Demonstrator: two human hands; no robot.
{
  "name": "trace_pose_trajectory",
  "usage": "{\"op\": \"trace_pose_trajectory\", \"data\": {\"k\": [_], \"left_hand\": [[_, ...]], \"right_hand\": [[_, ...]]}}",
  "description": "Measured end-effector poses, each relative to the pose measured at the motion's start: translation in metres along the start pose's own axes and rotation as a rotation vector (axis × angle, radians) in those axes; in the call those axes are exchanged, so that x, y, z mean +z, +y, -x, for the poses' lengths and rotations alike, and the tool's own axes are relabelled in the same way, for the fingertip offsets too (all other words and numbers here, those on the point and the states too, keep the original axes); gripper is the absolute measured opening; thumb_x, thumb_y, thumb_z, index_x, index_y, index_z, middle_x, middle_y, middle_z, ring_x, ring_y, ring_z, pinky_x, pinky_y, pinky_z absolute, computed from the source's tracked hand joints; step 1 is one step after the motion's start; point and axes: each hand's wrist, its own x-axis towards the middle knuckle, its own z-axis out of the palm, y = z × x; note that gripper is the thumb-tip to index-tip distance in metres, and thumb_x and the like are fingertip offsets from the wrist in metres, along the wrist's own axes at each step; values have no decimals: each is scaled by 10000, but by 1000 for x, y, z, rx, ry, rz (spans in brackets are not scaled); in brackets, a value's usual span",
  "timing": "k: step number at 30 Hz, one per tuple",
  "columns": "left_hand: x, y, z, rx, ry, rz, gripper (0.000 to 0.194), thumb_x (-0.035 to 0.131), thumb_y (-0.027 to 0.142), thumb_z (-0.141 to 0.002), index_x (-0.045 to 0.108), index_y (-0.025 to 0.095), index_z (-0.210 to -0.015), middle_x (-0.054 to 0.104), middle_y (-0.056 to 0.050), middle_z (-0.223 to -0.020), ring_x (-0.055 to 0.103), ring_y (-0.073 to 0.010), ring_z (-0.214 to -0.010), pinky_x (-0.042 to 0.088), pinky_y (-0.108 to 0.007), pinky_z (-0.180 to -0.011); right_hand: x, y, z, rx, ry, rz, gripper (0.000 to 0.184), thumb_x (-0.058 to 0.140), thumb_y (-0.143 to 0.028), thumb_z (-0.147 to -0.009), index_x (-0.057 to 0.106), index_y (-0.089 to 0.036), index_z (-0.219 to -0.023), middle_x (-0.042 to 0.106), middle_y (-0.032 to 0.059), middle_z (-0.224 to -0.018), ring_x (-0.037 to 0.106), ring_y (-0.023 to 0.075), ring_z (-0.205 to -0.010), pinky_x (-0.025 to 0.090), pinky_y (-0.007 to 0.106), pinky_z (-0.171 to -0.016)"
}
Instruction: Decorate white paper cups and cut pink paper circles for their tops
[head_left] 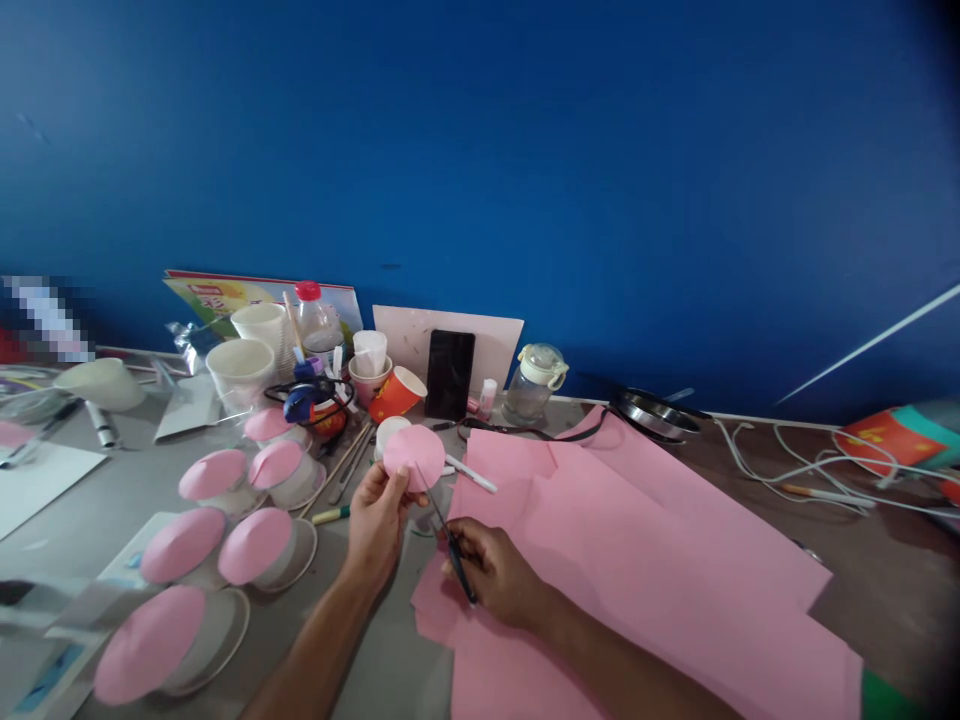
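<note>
A round pink paper disc (417, 450) is pinched between the thumb and fingers of my left hand (381, 518). My right hand (491, 568) grips black-handled scissors (454, 556), whose blades point up toward the disc's lower edge. Whether the blades are cutting into the paper I cannot tell. Beneath my right forearm lie large sheets of pink paper (637, 560). To the left of my hands stand several white paper cups with pink paper cones on top, such as the nearest pink cone (154, 640) and another pink cone (255, 545).
Stacked paper cups (240, 365), a red-capped bottle (319, 320), a black phone (450, 375) and a glass jar (536, 380) line the blue wall. A white marker (471, 473) rests by the pink sheets. White cables (787, 465) and a tape roll (656, 415) lie right.
</note>
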Motion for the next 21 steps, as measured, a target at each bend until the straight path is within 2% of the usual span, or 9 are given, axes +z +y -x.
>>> {"op": "trace_pose_trajectory", "data": {"k": [11, 21], "left_hand": [[-2, 0, -1, 2, -5, -8, 310, 822, 348, -592, 623, 147, -718, 618, 52, -588, 521, -59, -460, 446, -158, -449], [-5, 3, -2, 47, -7, -5, 289, 810, 343, -610, 605, 151, -678, 613, 48, -569, 527, -67, -473, 459, -176, -477]], "right_hand": [[3, -4, 0, 47, 36, -18, 267, 659, -352, -717, 554, -185, -897, 538, -36, -650, 516, 107, -559, 424, 224, -538], [1, 0, 0, -7, 14, 93, 166, 595, -246, -748, 565, -173, -894, 575, -27, -652, 533, 104, -551, 402, 199, -515]]}}
